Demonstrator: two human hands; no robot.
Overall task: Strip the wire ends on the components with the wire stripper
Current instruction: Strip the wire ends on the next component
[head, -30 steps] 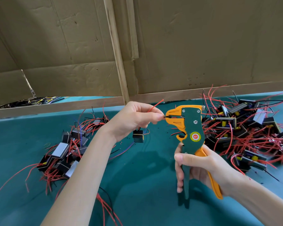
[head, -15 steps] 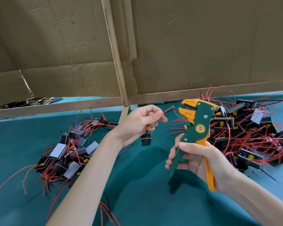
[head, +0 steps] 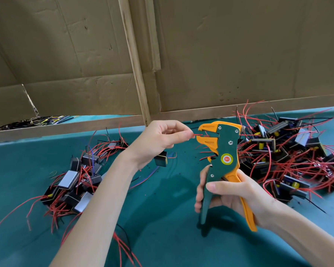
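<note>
My right hand (head: 231,197) grips the handles of the green and orange wire stripper (head: 223,157), held upright with its jaws apart and facing left. My left hand (head: 160,140) pinches a thin red wire (head: 197,135) whose end reaches into the jaws. A small black component (head: 160,160) hangs below my left hand on its wires. One pile of black and grey components with red wires (head: 79,180) lies on the left, and a larger pile (head: 285,151) lies on the right behind the stripper.
The work surface is a teal mat (head: 162,218). Brown cardboard walls (head: 220,54) and a wooden strip (head: 135,60) stand behind it. Loose red wires (head: 123,247) trail near the front edge. A heap of dark and yellow wires (head: 33,121) lies beyond the left board.
The stripper came off the black wire, tilted away, then swung back upright. My left hand now feeds a red wire end into the jaws instead of the black one.
</note>
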